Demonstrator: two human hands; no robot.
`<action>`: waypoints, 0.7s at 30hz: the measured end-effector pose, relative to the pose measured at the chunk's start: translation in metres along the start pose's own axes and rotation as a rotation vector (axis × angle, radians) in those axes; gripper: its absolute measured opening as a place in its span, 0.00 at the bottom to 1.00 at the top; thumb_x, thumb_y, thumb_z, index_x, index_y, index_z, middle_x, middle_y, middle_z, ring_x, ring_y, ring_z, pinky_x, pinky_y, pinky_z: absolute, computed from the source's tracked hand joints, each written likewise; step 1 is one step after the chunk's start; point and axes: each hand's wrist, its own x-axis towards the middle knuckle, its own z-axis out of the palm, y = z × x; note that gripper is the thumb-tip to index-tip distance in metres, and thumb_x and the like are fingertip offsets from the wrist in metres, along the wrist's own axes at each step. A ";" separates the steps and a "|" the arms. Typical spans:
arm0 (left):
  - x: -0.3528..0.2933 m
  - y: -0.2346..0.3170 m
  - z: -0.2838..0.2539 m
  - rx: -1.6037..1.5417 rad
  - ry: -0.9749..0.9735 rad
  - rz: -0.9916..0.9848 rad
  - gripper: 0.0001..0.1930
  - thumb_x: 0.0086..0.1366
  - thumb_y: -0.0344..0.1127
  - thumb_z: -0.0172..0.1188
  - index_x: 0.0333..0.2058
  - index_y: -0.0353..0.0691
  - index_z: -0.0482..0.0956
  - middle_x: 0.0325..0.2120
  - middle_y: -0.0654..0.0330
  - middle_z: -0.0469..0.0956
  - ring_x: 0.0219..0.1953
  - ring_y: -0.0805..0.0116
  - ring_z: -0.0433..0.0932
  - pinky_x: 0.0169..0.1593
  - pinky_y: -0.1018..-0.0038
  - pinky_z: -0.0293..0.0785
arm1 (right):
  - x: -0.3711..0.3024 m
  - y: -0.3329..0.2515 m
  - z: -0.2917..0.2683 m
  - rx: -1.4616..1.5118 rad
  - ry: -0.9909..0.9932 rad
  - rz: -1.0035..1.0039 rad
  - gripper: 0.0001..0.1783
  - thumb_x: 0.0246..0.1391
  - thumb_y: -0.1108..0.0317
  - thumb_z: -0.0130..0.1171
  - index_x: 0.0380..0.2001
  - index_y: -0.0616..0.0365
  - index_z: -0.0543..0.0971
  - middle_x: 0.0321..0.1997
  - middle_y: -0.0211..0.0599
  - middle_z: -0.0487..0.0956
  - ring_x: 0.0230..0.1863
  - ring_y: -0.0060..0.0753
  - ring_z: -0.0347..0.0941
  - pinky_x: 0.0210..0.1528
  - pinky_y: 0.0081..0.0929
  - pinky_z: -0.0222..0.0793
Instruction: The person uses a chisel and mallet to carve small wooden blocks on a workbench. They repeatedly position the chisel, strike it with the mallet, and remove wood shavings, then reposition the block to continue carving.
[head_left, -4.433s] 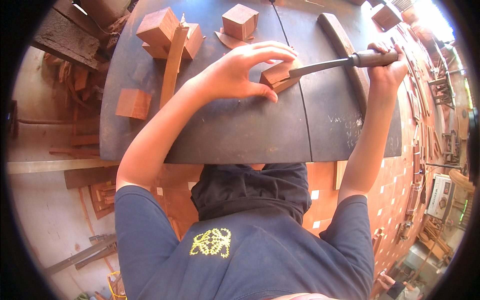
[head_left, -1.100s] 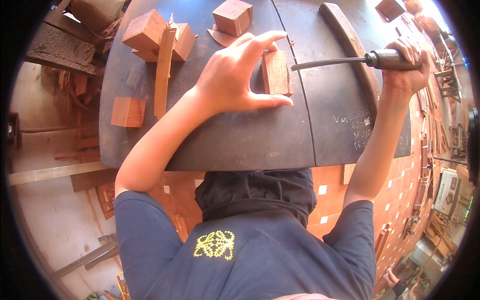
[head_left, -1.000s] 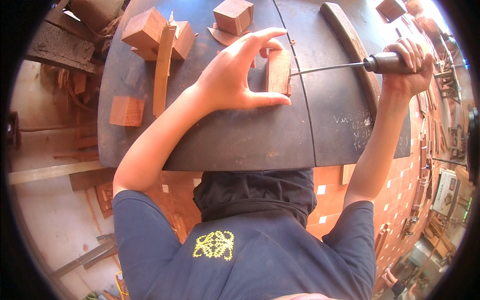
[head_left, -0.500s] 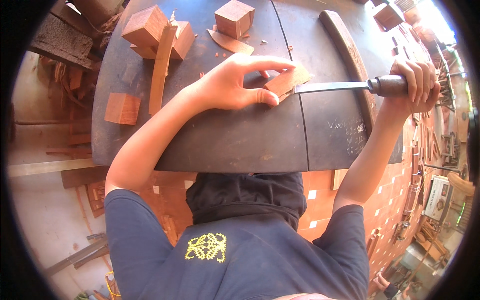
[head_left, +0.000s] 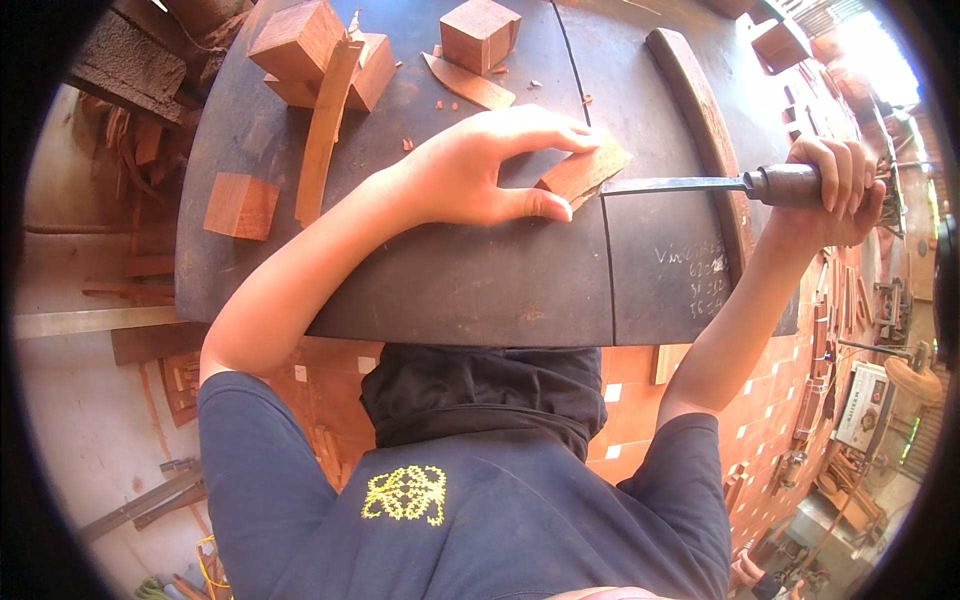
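My left hand (head_left: 490,165) grips a small reddish wooden block (head_left: 588,170) between thumb and fingers, low over the dark tabletop (head_left: 470,290). My right hand (head_left: 838,190) is wrapped round the wooden handle of a chisel (head_left: 675,185). Its long steel blade points left, and its tip meets the right side of the block, near the lower corner. The block's underside and the far fingertips of my left hand are partly hidden.
Stacked wooden blocks (head_left: 295,40) with a long curved strip (head_left: 328,130) leaning on them stand at the left. One block (head_left: 241,207) sits nearer, another block (head_left: 478,35) farther back beside a curved offcut (head_left: 468,82). A wooden bar (head_left: 700,120) lies right of the table's seam.
Both hands, the block and the chisel have shifted slightly right in the picture. The block is tilted a little differently, and the chisel tip still meets it.
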 end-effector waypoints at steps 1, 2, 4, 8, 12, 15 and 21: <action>0.002 0.003 0.000 -0.019 -0.011 -0.008 0.32 0.56 0.45 0.76 0.56 0.38 0.77 0.58 0.50 0.77 0.58 0.52 0.75 0.63 0.61 0.69 | 0.000 0.001 0.001 -0.021 0.014 -0.037 0.11 0.48 0.73 0.62 0.17 0.51 0.72 0.11 0.23 0.69 0.10 0.17 0.64 0.16 0.17 0.67; 0.004 0.005 0.000 -0.037 -0.019 -0.014 0.32 0.55 0.44 0.76 0.56 0.38 0.76 0.60 0.49 0.75 0.61 0.51 0.74 0.65 0.60 0.68 | 0.000 0.000 0.003 -0.012 -0.002 -0.032 0.11 0.48 0.73 0.62 0.17 0.51 0.72 0.11 0.24 0.69 0.10 0.17 0.64 0.15 0.17 0.66; 0.002 0.013 0.007 -0.022 -0.011 -0.040 0.32 0.55 0.45 0.77 0.55 0.38 0.76 0.60 0.48 0.74 0.63 0.51 0.72 0.66 0.59 0.67 | -0.001 -0.004 0.008 0.004 -0.035 -0.021 0.11 0.49 0.73 0.61 0.17 0.51 0.71 0.12 0.24 0.70 0.10 0.16 0.63 0.14 0.16 0.66; 0.000 0.021 0.012 0.037 -0.005 -0.065 0.32 0.54 0.46 0.78 0.53 0.39 0.75 0.59 0.47 0.72 0.62 0.48 0.71 0.66 0.57 0.66 | -0.006 -0.004 0.028 -0.114 -0.283 0.037 0.11 0.50 0.73 0.58 0.17 0.52 0.71 0.12 0.25 0.71 0.10 0.17 0.66 0.14 0.15 0.71; 0.000 0.022 0.014 0.085 0.015 -0.040 0.31 0.53 0.46 0.78 0.50 0.39 0.76 0.58 0.48 0.73 0.60 0.47 0.72 0.64 0.57 0.68 | -0.014 -0.005 0.049 -0.275 -0.401 0.087 0.11 0.51 0.69 0.59 0.18 0.51 0.71 0.13 0.28 0.73 0.11 0.18 0.68 0.16 0.16 0.73; 0.002 0.017 0.013 0.102 0.003 -0.013 0.30 0.53 0.47 0.78 0.48 0.39 0.77 0.57 0.49 0.75 0.59 0.48 0.72 0.62 0.57 0.68 | -0.016 -0.001 0.064 -0.378 -0.437 0.099 0.11 0.51 0.67 0.60 0.18 0.51 0.71 0.14 0.28 0.74 0.11 0.19 0.69 0.17 0.16 0.74; -0.003 0.010 0.010 0.117 0.042 0.031 0.29 0.53 0.49 0.77 0.46 0.38 0.77 0.56 0.50 0.76 0.58 0.49 0.73 0.63 0.56 0.66 | 0.015 0.020 0.087 -0.433 -0.611 0.379 0.09 0.62 0.64 0.41 0.29 0.54 0.67 0.23 0.33 0.68 0.19 0.25 0.64 0.24 0.25 0.67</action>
